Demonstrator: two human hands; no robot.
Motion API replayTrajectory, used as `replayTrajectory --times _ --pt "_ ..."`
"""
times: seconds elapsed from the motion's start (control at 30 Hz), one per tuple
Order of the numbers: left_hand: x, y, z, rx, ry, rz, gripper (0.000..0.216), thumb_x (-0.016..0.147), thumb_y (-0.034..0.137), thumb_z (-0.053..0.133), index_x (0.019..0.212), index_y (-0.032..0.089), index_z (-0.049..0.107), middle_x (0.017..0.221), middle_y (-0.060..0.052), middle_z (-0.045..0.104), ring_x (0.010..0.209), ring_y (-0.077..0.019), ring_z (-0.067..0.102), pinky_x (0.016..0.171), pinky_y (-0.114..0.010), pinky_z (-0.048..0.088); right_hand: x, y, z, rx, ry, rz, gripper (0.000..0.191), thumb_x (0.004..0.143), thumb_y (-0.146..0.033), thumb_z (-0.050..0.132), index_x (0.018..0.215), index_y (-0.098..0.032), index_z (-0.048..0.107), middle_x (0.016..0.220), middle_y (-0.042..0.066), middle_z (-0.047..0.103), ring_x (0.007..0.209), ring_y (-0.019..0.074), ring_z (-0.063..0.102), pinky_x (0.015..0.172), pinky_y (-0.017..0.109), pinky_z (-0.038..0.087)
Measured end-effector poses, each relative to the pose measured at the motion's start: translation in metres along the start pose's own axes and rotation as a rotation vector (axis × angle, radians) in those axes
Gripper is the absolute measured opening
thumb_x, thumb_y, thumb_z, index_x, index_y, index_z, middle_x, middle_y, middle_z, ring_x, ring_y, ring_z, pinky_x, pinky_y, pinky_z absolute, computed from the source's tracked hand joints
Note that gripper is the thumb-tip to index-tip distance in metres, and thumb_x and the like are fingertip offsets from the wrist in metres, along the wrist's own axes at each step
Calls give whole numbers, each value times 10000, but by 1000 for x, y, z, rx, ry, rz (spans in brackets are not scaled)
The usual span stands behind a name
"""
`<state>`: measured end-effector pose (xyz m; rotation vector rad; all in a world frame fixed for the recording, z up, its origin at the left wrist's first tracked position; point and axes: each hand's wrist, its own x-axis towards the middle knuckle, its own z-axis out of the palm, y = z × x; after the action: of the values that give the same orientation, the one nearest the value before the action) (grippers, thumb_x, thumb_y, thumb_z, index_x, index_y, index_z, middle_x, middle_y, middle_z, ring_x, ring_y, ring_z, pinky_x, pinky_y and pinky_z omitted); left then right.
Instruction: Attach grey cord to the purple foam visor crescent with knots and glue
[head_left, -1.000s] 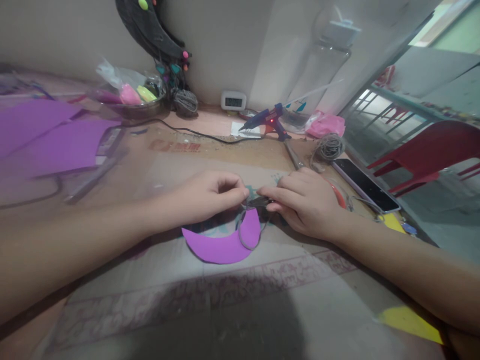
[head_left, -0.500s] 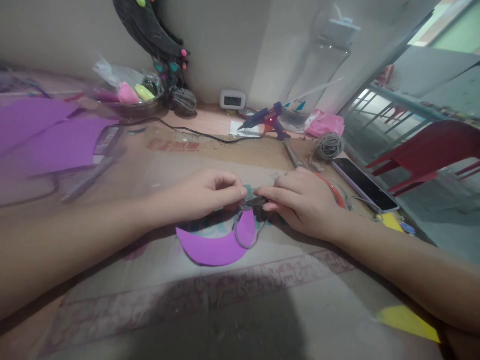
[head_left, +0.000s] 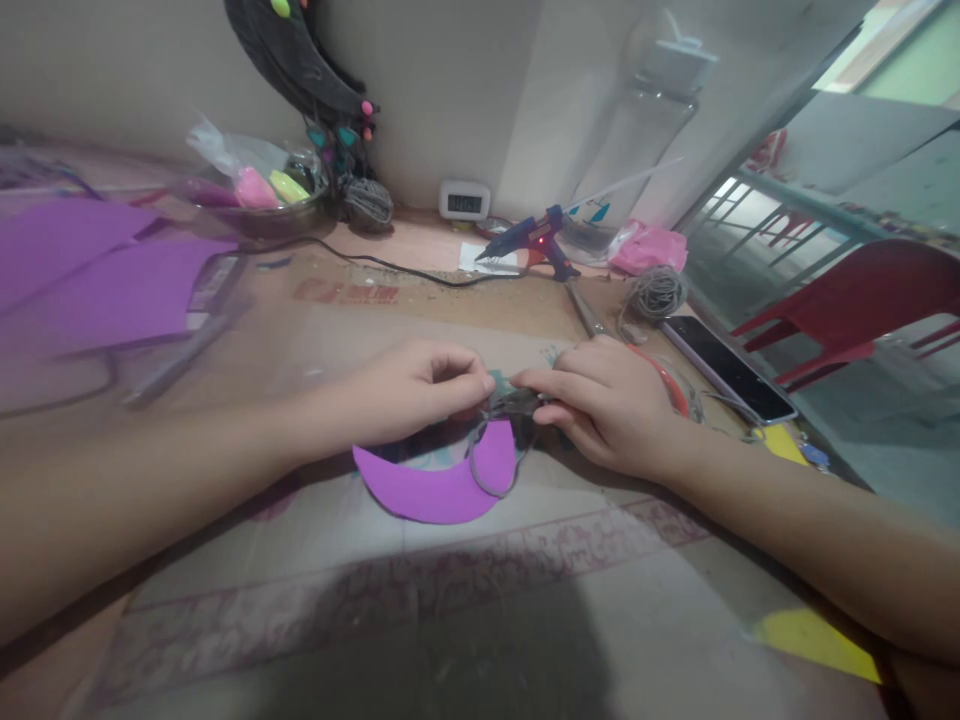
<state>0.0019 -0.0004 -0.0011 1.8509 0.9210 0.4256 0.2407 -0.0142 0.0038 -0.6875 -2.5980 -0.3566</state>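
Note:
My left hand (head_left: 442, 385) pinches thumb to fingertips on grey cord (head_left: 491, 493), which hangs in a loop below the fingertips. My right hand (head_left: 611, 405) is closed around pliers (head_left: 517, 402) with dark jaws and an orange-red handle that shows behind the hand. The jaws point left and meet the cord close to my left fingertips; whether they grip it is too blurred to tell. Under the loop lies a purple crescent (head_left: 427, 495) cut from a flat sheet, its right tip just beneath the jaws.
Behind my hands are a blue glue gun (head_left: 529, 240), a small digital clock (head_left: 465, 200) and a ball of grey yarn (head_left: 658, 292). A phone (head_left: 731, 368) lies at the right edge. Purple sheets (head_left: 112, 280) and a bowl (head_left: 262, 222) are at left.
The pliers' jaws have turned slightly beside my left fingertips. The purple crescent has tilted a little, its lower edge now higher. Both hands stay nearly in place.

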Motion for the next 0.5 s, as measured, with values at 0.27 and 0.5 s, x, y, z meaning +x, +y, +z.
replayTrajectory --times 0.27,0.5 --pt "-1 -1 1 2 4 -1 302 910 414 438 745 190 557 682 9 596 594 -111 536 540 -222 390 0 0 -1 -7 -22 -14 336 968 -386 431 1006 -165 682 682 23 574 638 149 482 617 303 273" --pt "0 0 0 11 10 16 292 909 394 442 738 188 556 680 10 592 604 -112 533 552 -223 390 0 -1 -1 -27 -33 -3 346 972 -388 421 989 -168 688 661 16 558 626 146 476 607 307 261"
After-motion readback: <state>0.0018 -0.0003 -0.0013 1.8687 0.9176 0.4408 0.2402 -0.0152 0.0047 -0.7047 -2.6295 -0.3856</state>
